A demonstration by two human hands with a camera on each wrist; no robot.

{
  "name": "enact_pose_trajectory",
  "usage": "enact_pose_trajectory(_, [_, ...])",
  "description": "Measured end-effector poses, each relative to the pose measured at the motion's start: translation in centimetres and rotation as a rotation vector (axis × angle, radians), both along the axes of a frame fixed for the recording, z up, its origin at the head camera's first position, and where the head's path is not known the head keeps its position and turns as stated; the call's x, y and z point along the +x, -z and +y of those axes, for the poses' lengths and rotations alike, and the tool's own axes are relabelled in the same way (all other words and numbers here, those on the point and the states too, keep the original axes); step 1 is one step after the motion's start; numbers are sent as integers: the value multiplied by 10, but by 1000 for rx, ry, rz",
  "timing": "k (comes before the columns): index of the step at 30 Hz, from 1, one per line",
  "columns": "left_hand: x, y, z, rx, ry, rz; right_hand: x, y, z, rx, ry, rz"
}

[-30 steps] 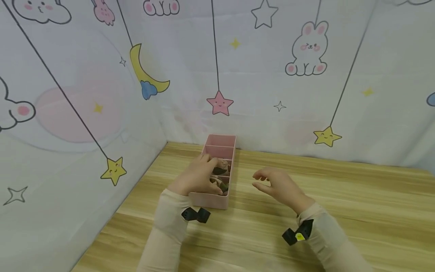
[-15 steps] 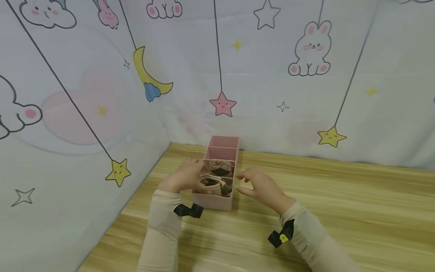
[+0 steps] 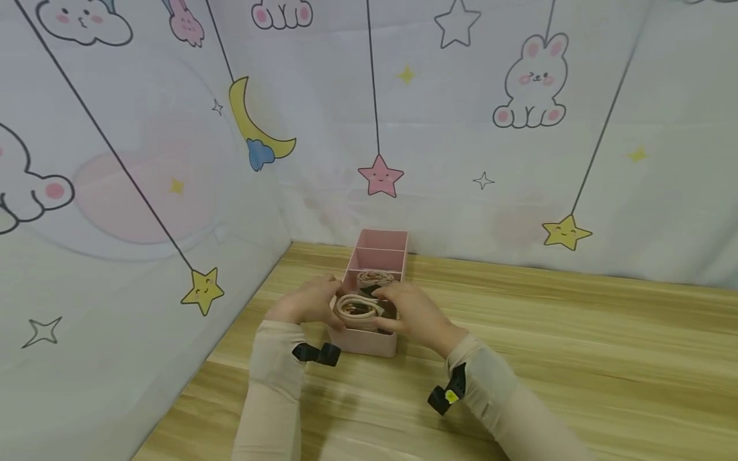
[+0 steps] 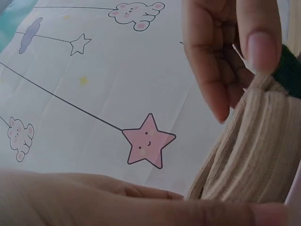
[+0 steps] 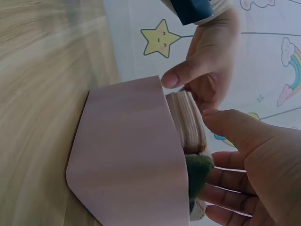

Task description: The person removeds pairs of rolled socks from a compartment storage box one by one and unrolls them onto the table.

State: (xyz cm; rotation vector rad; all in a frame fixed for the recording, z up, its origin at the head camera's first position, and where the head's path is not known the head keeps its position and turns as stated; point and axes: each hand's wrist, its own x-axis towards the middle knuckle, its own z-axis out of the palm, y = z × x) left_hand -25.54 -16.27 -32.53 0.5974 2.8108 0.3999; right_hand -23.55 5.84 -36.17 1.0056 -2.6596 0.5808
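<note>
A rolled ribbed beige sock [image 3: 357,310] with a dark green part sits in the front compartment of a pink divided box [image 3: 363,342]. My left hand [image 3: 308,301] is at its left side, thumb toward the box's front and fingers beyond. On the opposite side, my right hand [image 3: 418,315] reaches over the box's right edge, its thumb and fingertips right at the roll. In the right wrist view, the ribbed sock [image 5: 187,122] rises above the box wall, and the relaxed fingers of my right hand [image 5: 263,165] lie alongside its green part.
A second rolled sock [image 3: 376,278] lies in the compartment just behind. Two further compartments follow toward the back wall. The wood-grain table [image 3: 548,352] extends to the right, and a printed cloth [image 3: 450,211] hangs behind and at the left.
My right hand has moved left from beside the box to the front sock. The left hand has drawn back leftward off the roll, uncovering it, and now stays at its left side.
</note>
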Motion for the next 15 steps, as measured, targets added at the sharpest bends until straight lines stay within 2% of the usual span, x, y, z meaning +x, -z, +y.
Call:
enact_pose_trajectory(6, [-3,3,1,3,25,-1,-1,-1,-13,31,12,-38])
enact_pose_trajectory(15, [-4,4,0,46,13,4,-5,4,-22,63,48,-71])
